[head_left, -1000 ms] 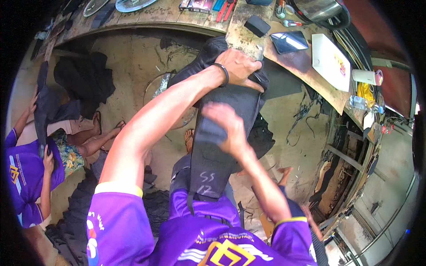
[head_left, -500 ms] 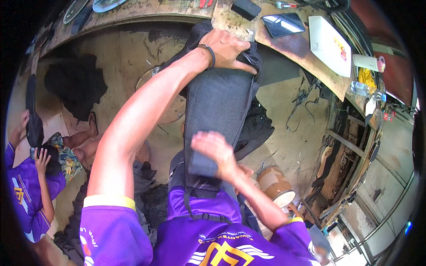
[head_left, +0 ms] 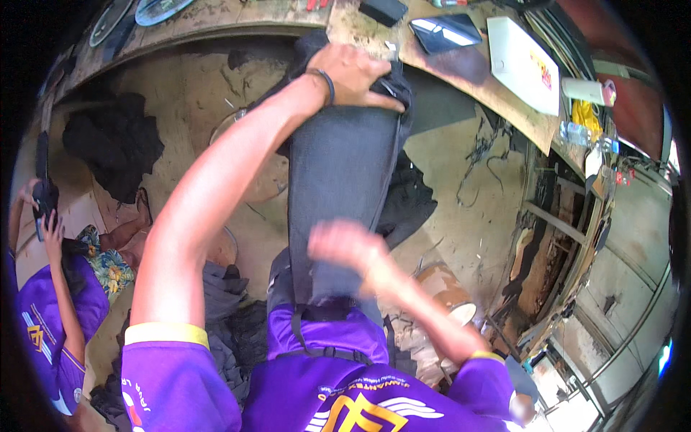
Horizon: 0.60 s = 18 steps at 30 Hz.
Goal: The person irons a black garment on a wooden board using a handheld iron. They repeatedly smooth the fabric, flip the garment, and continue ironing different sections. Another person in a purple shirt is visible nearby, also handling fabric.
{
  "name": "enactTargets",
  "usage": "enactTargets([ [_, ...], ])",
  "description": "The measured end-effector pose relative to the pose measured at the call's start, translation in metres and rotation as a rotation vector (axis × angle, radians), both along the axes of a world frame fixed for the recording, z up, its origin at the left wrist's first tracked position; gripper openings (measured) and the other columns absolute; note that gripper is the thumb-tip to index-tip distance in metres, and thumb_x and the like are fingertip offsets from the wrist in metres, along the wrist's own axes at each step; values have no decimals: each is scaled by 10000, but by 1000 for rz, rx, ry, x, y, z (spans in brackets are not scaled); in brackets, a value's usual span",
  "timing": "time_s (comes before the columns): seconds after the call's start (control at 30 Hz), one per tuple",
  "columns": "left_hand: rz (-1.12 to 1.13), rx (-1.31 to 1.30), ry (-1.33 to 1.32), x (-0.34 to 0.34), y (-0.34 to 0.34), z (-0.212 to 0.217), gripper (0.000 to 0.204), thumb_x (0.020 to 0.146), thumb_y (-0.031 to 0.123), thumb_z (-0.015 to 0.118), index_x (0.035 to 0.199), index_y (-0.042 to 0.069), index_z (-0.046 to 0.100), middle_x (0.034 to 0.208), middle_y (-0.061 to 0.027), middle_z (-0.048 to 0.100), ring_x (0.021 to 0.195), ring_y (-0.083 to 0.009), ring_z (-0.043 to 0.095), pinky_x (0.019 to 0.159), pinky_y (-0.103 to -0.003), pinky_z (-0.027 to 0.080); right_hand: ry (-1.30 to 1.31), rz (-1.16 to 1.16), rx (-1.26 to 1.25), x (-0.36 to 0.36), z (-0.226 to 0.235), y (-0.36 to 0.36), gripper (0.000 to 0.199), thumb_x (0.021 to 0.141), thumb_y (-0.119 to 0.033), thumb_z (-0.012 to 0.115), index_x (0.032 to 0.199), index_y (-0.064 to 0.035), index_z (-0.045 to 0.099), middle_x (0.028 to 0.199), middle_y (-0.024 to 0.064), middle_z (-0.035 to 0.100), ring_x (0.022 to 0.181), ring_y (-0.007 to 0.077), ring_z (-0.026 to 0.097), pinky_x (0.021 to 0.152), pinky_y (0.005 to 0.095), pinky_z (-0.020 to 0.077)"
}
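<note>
A long piece of dark grey fabric (head_left: pixel 338 180) hangs stretched from the worn wooden workbench (head_left: pixel 446 65) edge down to my chest. My left hand (head_left: pixel 354 74), with a dark band on its wrist, presses the fabric's top end onto the bench edge. Lower down, my right hand (head_left: pixel 345 245) lies blurred and flat on the fabric, fingers spread, just above my purple shirt.
On the bench lie a phone (head_left: pixel 446 30), a dark block (head_left: pixel 384 10) and a white box (head_left: pixel 524 63). More dark cloth (head_left: pixel 115 144) is piled on the floor. A person in a purple shirt (head_left: pixel 50 317) sits at the left. A round tin (head_left: pixel 445 288) stands near my right arm.
My left hand has pushed the fabric's top end farther up onto the bench edge. My right hand has slid down the fabric toward my chest, drawing it out long and flat.
</note>
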<state>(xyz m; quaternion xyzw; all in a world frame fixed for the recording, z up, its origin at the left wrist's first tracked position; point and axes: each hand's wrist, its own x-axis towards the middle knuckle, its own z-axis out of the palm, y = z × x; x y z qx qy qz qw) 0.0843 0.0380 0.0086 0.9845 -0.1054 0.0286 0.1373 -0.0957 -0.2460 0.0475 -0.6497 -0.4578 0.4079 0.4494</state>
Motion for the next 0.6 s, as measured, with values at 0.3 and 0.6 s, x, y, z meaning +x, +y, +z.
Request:
enactTargets([
  [0.3,-11,-52,-34,-6,-2,5,815,808,900,608,1039,132,754,914,-183,777,915,-374,767,801,-487,606,-38,-33,40,12,27,39,675,642,-41,712,1316,-47,738,1390,158,712,1397,293,610,1214,473,421],
  [0.6,108,2,-223,-24,-17,29,890,809,835,670,1306,96,658,1361,-190,679,1280,-339,634,1053,-496,506,64,-265,-49,-64,20,12,682,666,-85,760,1345,-35,719,1372,177,711,1367,315,633,1195,485,427],
])
